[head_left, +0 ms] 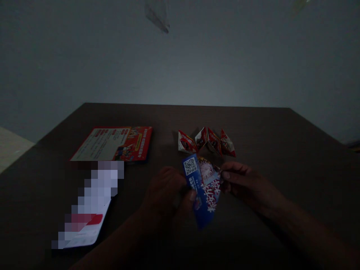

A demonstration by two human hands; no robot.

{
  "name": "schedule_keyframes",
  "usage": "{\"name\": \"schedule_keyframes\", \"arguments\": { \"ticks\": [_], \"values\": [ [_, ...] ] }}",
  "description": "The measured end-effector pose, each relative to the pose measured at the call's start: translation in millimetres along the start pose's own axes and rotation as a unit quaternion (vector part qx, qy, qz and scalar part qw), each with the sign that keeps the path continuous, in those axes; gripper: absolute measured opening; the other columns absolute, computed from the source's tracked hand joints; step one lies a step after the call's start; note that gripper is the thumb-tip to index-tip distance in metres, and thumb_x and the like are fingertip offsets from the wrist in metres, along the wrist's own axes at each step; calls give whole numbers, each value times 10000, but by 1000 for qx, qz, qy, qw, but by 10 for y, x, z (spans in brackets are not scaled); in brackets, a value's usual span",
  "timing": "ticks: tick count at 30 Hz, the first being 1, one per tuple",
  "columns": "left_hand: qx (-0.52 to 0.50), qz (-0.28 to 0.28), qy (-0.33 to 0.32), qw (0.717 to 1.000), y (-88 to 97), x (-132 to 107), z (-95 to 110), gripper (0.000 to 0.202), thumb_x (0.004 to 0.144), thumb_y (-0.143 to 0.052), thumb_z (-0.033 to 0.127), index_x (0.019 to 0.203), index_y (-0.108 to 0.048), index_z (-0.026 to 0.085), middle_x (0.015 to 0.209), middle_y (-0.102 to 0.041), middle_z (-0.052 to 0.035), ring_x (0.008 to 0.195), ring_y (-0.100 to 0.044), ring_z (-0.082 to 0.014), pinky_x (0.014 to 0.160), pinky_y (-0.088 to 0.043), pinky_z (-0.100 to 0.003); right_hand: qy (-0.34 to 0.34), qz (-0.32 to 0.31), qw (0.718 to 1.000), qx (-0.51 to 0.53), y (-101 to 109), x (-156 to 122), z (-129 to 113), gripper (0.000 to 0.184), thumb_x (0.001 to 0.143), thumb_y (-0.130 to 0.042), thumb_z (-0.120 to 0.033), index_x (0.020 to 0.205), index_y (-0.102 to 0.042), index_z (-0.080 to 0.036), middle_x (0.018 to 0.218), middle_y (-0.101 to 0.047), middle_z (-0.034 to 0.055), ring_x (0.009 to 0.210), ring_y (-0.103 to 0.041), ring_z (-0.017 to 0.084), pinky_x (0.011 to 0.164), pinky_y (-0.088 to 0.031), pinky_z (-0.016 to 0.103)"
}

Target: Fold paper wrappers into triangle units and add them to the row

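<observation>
A blue printed sheet of paper (205, 187) with a QR code and large white characters is held between my two hands above the table. My left hand (171, 191) pinches its left edge, the thumb lying on the printed side. At the sheet's upper right edge, my right hand (244, 180) grips it between thumb and fingers. That right edge slants, and whether it is folded or cut I cannot tell. Just beyond the sheet stands a zigzag folded red-and-white paper piece (213, 140) with several pointed peaks.
On the left of the dark table (261, 131) lies a stack of red-and-white printed leaflets (132, 144). Nearer to me is a lit phone (97, 228), its screen mostly blurred out. A pale wall (225, 56) rises behind the table's far edge.
</observation>
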State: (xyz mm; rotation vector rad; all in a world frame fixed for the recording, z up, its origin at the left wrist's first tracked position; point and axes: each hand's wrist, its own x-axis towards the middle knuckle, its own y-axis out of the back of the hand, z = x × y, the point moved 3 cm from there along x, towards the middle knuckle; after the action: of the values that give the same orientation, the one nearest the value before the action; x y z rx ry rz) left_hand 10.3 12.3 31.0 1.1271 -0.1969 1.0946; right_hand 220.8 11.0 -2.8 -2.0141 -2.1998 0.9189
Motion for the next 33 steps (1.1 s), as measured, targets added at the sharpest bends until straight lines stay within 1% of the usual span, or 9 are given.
{"name": "schedule_keyframes", "arguments": {
  "ticks": [6,9,12,14,17,20,22,27,33],
  "values": [
    [5,42,14,999,85,-12,-6,122,779,-458,91,836,-522,178,714,-557,-26,653,-527,-161,584,-442,-311,1,39,999,9,25,8,-11,186,646,-795,-187,808,-704,-181,766,-692,0,625,-590,94,576,-459,207],
    [18,68,25,997,87,-21,0,150,732,-504,60,826,-504,177,711,-528,-20,656,-506,-163,582,-426,-316,3,50,999,10,34,4,-9,185,651,-791,-190,814,-705,-182,748,-695,0,636,-604,108,587,-466,222],
    [36,77,-1,996,70,-26,16,212,695,-535,23,837,-513,179,749,-538,-24,688,-508,-170,610,-425,-328,-4,61,998,9,34,2,-11,205,641,-795,-187,824,-704,-191,753,-699,-1,650,-620,119,597,-472,236],
    [39,48,-37,997,48,-19,37,244,683,-543,9,856,-535,180,789,-555,-31,717,-521,-173,643,-432,-339,-8,65,998,13,26,3,-16,218,632,-798,-183,827,-700,-196,757,-702,0,646,-625,124,595,-474,243],
    [45,-45,-82,995,6,2,69,301,675,-574,27,938,-566,174,945,-597,-72,857,-554,-209,762,-439,-385,-7,68,998,12,18,8,-20,236,621,-804,-186,827,-689,-194,739,-697,-3,623,-621,121,575,-474,239],
    [70,-134,-97,984,-22,26,88,340,711,-609,90,1039,-571,173,1110,-594,-102,1019,-533,-255,882,-400,-428,-5,61,998,-8,28,18,1,264,611,-814,-197,835,-675,-190,709,-676,-12,584,-601,107,533,-460,221],
    [83,-169,-103,977,-33,45,96,318,740,-614,123,1053,-576,170,1135,-592,-98,1045,-522,-258,898,-391,-426,2,48,998,-31,35,29,22,277,606,-819,-192,835,-664,-188,688,-656,-19,554,-578,93,501,-439,206],
    [95,-201,-123,967,-81,64,87,129,795,-564,135,910,-615,164,1032,-617,-86,960,-543,-232,815,-425,-387,40,11,989,-139,18,34,32,234,654,-792,-230,845,-667,-181,707,-639,-18,556,-545,77,517,-435,201],
    [118,-229,-101,961,-166,21,4,156,775,-570,142,926,-606,162,998,-606,-89,923,-537,-243,794,-413,-395,106,-11,947,-303,-23,-15,7,283,759,-699,-298,1025,-641,-222,949,-674,39,841,-613,187,734,-488,315]
  ]
}}
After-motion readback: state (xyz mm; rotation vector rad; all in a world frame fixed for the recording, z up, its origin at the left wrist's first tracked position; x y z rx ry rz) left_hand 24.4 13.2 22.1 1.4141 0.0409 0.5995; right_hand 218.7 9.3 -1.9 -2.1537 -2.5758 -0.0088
